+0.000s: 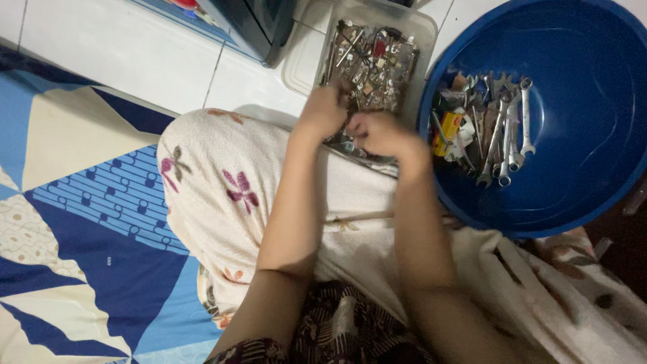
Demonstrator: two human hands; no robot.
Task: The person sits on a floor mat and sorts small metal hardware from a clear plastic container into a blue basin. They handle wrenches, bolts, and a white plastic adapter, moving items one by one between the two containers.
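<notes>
My left hand (325, 109) and my right hand (381, 132) meet at the near edge of a clear plastic tray (421, 30) filled with several small metal parts, screws and bits. Both hands are blurred, their fingers curled together over small pieces at the tray's rim. What exactly they pinch is too blurred to tell. My forearms reach out over my lap, which is covered in cream cloth with purple flowers (229, 182).
A big blue plastic basin (593, 135) at the right holds several wrenches (509, 131) and a yellow item. A clear lid lies under the tray on white floor tiles (121, 47). A dark box stands at the top. A blue patterned mat (87, 222) covers the left.
</notes>
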